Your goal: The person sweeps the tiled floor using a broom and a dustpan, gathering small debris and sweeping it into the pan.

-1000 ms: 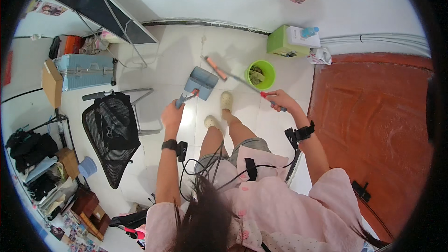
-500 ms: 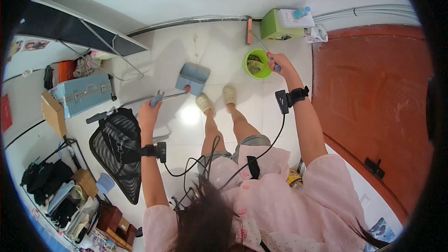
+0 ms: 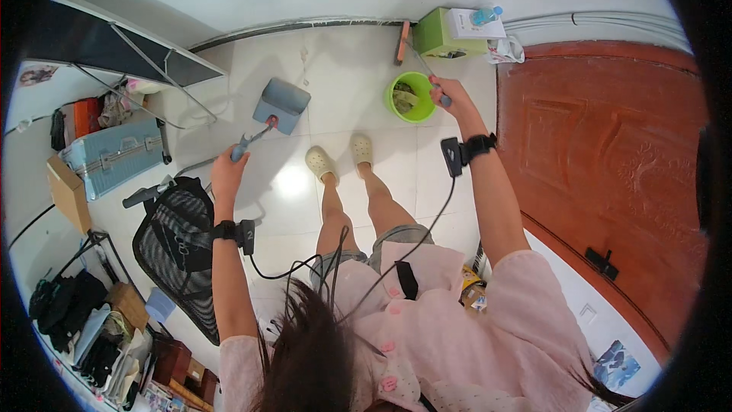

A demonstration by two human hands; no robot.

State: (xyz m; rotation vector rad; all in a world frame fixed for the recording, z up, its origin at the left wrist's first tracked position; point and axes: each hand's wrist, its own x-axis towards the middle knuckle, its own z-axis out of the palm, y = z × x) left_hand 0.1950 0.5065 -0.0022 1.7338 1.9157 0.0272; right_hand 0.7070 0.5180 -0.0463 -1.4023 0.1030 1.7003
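Observation:
My left hand [image 3: 227,175] grips the long handle of a grey-blue dustpan [image 3: 280,104] that hangs over the white tile floor in front of me. My right hand [image 3: 448,95] holds the thin handle of a broom, whose orange brush head [image 3: 402,31] rests against the wall by a green box [image 3: 438,33]. A lime-green bucket [image 3: 410,97] with scraps inside stands just left of my right hand. My feet in pale clogs [image 3: 340,158] stand between the dustpan and the bucket. Both wrists wear black bands with cables.
A red-brown door [image 3: 610,168] fills the right side. A black mesh chair [image 3: 179,248] stands close by my left arm, with a light-blue suitcase [image 3: 114,156] and a folding rack [image 3: 122,46] beyond it. Boxes and clutter line the lower left.
My right hand has swung the broom from the floor in front of my feet up to the wall, past the bucket. The dustpan has shifted left with my left hand.

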